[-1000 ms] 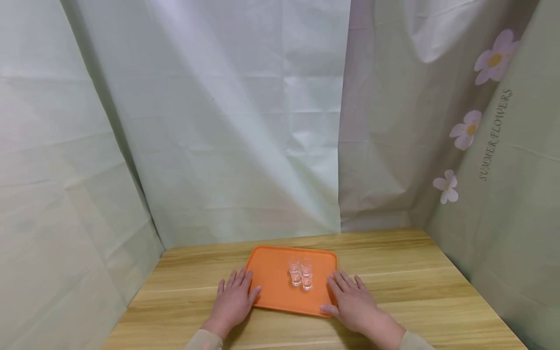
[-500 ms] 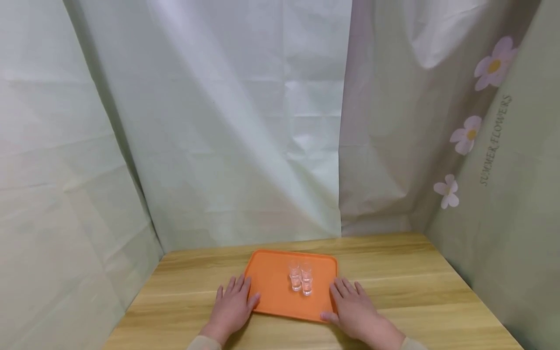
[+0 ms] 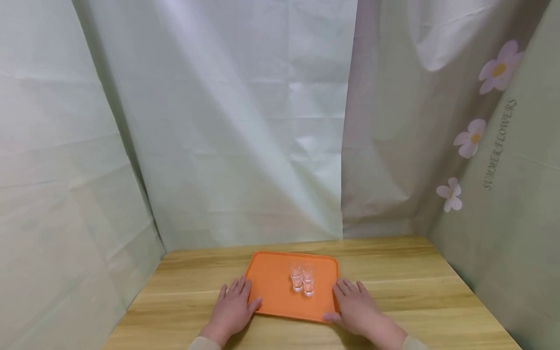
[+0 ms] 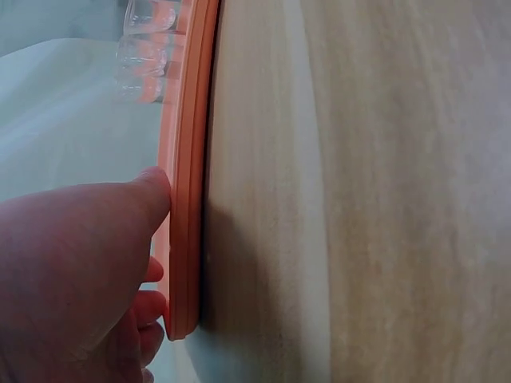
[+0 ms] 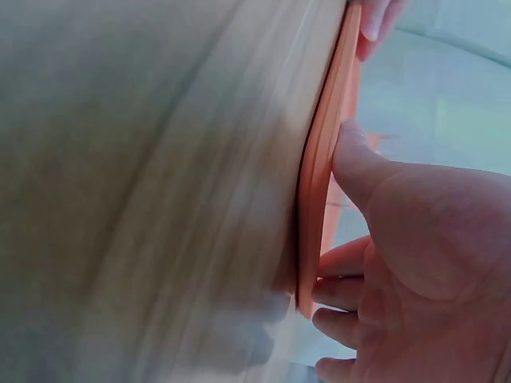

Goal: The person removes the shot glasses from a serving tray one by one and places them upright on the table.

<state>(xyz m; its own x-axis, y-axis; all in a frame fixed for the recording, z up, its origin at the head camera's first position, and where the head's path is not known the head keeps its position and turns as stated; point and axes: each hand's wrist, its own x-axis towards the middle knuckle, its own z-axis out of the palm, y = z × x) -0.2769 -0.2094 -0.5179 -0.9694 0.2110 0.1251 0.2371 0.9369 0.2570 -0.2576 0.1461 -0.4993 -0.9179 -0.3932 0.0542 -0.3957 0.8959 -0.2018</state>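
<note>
An orange tray (image 3: 275, 304) lies on the wooden table, a little right of the middle in the head view. Several small clear shot glasses (image 3: 308, 287) stand grouped on its right half. My left hand (image 3: 233, 308) rests at the tray's left side, fingers extended along the edge and thumb on the near-left rim. At the opposite side is my right hand (image 3: 356, 308), with its thumb on the near-right rim. Both wrist views show the thumb against the tray rim (image 4: 188, 175) and the other fingers at the corner; some fingertips are hidden behind it.
The wooden table (image 3: 407, 291) extends to both sides of the tray and behind it. Pale green cloth (image 3: 245, 146) hangs behind the table and at both sides, with printed flowers (image 3: 468, 138) on the right.
The head view has tilted slightly, so the scene sits a little lower. Both hands stay at the tray's sides, the right fingers slightly nearer its edge. The glasses keep their places on the tray.
</note>
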